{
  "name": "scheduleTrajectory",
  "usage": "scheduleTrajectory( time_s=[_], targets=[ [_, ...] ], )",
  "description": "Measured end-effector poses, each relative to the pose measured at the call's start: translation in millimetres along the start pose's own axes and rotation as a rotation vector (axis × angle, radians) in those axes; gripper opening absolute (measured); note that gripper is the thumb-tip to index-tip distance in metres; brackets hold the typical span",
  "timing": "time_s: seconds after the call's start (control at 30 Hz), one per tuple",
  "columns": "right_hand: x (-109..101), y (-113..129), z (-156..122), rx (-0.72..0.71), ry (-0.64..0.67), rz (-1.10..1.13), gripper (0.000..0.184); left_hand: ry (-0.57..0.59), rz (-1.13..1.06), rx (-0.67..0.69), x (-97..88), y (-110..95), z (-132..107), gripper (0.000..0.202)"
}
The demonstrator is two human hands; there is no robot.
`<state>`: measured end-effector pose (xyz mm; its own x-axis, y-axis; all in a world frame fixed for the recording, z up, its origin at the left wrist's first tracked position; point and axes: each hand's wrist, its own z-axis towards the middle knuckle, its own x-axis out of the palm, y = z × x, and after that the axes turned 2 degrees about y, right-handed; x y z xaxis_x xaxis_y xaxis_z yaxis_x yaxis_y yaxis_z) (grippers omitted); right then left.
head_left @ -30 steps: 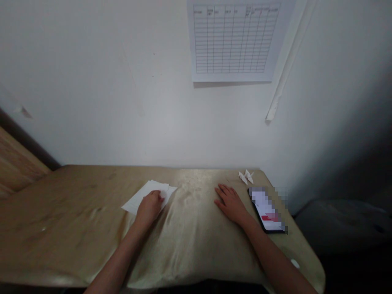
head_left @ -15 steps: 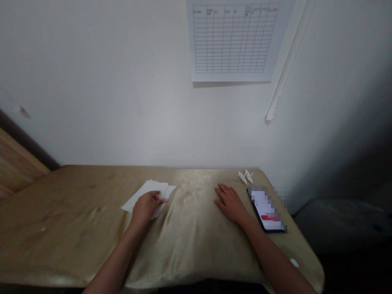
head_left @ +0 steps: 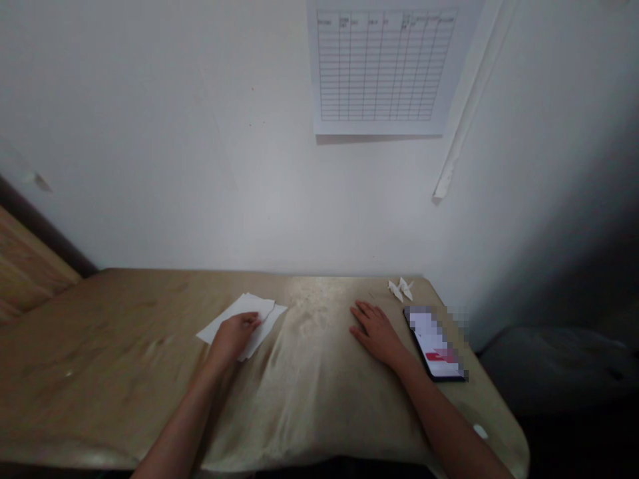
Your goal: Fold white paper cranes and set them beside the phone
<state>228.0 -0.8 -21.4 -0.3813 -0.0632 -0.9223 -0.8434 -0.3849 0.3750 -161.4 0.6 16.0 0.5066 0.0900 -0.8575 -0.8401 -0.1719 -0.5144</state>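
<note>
White sheets of paper (head_left: 244, 304) lie in a small, slightly fanned stack on the table, left of centre. Over the stack is my left hand (head_left: 235, 337), its thumb and fingers pinched together at the right edge of the top sheet. My right hand (head_left: 378, 334) rests palm down on the tabletop, fingers spread, holding nothing. To its right lies a phone (head_left: 433, 342) with a lit screen, partly pixelated. Two small folded white paper figures (head_left: 401, 289), shaped like birds, sit beyond that hand near the back right corner.
The table (head_left: 319, 372) has a creased brownish cover and meets a white wall (head_left: 224, 166) at the back. A printed grid sheet (head_left: 379, 73) hangs there. A small white object (head_left: 480, 431) lies by the right edge. Wooden furniture (head_left: 34, 259) stands at the left.
My left hand has slid slightly left, and the top sheet's right edge lies flatter. My right hand has stayed in place.
</note>
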Motion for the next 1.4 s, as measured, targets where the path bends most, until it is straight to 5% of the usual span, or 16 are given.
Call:
scheduleTrajectory(
  time_s=[0.2, 0.63, 0.97, 1.4],
  targets=[
    [-0.8, 0.2, -0.4, -0.004, -0.003, 0.002, 0.056, -0.078, 0.058, 0.013, 8.0, 7.0, 0.9, 0.035],
    [1.1, -1.9, -0.4, -0.008, -0.003, 0.01, 0.056, -0.057, 0.01, -0.043, 2.8, -1.7, -6.5, 0.048],
    [1.3, -3.2, -0.4, -0.018, -0.009, 0.005, 0.056, -0.061, -0.068, -0.062, 2.8, -0.8, -5.5, 0.026],
    [1.4, -3.0, -0.7, -0.015, -0.021, 0.017, 0.055, -0.083, -0.1, -0.106, -5.3, -3.8, -0.1, 0.024]
  ],
)
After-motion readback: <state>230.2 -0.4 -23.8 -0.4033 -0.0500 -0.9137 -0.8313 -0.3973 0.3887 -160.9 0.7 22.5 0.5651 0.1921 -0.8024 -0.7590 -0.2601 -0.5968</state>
